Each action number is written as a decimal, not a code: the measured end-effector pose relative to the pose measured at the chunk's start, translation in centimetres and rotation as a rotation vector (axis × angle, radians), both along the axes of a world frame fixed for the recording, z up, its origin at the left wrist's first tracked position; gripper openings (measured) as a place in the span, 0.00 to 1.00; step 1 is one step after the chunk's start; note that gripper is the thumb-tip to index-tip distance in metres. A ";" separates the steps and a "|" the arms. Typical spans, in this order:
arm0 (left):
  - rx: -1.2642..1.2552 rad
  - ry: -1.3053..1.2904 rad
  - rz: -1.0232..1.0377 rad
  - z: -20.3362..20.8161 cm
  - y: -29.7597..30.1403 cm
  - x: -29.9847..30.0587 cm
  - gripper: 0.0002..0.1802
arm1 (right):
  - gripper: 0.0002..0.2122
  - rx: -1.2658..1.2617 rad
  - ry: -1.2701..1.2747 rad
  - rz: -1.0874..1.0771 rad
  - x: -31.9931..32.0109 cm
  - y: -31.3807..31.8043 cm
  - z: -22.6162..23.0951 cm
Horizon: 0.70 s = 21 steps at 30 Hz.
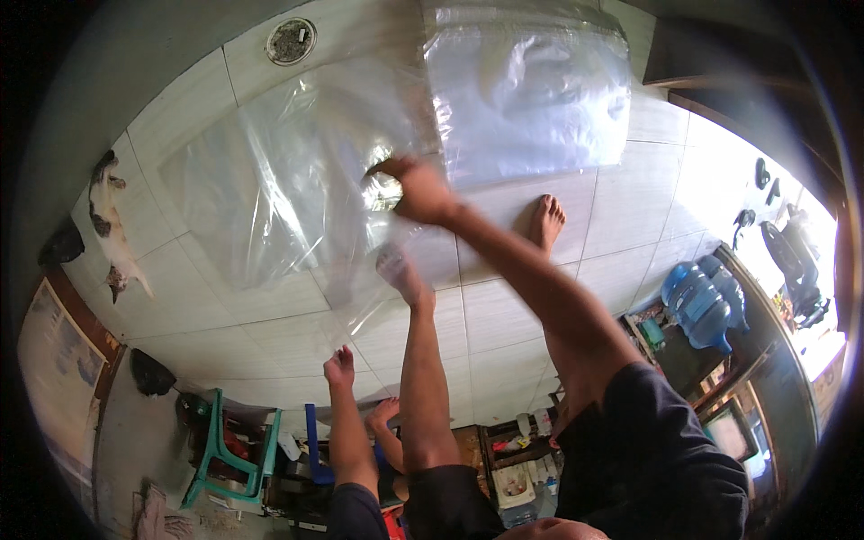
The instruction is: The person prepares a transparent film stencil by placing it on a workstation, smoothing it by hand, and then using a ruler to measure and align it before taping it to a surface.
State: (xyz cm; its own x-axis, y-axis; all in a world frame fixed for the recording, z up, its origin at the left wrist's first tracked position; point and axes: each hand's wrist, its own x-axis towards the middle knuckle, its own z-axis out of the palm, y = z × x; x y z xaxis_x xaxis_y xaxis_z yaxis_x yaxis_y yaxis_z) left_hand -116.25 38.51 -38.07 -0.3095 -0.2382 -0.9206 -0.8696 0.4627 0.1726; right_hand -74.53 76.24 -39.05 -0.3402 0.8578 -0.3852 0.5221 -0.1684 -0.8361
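Observation:
A large, thin clear plastic sheet (243, 193) lies loosely on the tiled floor, wrinkled and glossy. My right hand (423, 191) reaches over its right part, thumb and fingers apart in a curve, slightly blurred, with shiny plastic showing between them. Lower down, my left hand (339, 364) is closed at the sheet's near edge, where the film rises toward it; the exact grip is hard to see. To the right lies a neat, thick pile of clear plastic sheets (531, 99). One bare foot (396, 267) shows through the film, and the other foot (547, 219) stands right of it.
A cat (112, 220) lies on the floor at the left. A round drain (291, 41) is at the far wall. Behind me are a green plastic chair (229, 454) and a cluttered shelf (517, 454). Blue water jugs (697, 301) stand at the right, near a bright doorway with a motorbike (792, 261).

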 end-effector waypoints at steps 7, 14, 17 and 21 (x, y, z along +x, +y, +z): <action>-0.661 0.220 -1.076 -3.6 -2.3 -4.3 0.32 | 0.34 0.441 -0.848 -0.342 21.1 10.6 -10.2; 0.161 0.961 -1.833 -3.9 22.1 14.6 0.43 | 0.32 0.491 -0.924 -0.172 25.3 6.5 -11.7; 0.256 0.677 -2.044 -5.9 28.7 20.1 0.51 | 0.27 0.586 -0.894 -0.197 25.2 6.5 -10.8; -0.101 0.573 -2.233 -11.0 33.4 20.7 0.64 | 0.19 0.643 -0.737 -0.217 25.4 6.8 -8.5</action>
State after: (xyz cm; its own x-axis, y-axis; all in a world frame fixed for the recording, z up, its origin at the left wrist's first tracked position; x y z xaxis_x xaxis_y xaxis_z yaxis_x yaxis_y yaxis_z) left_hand -95.56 71.95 -49.07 -0.1939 0.7029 -0.6843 0.9487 0.3118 0.0515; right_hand -49.09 83.04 -47.59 -0.0143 0.9925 0.1217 0.9582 0.0484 -0.2819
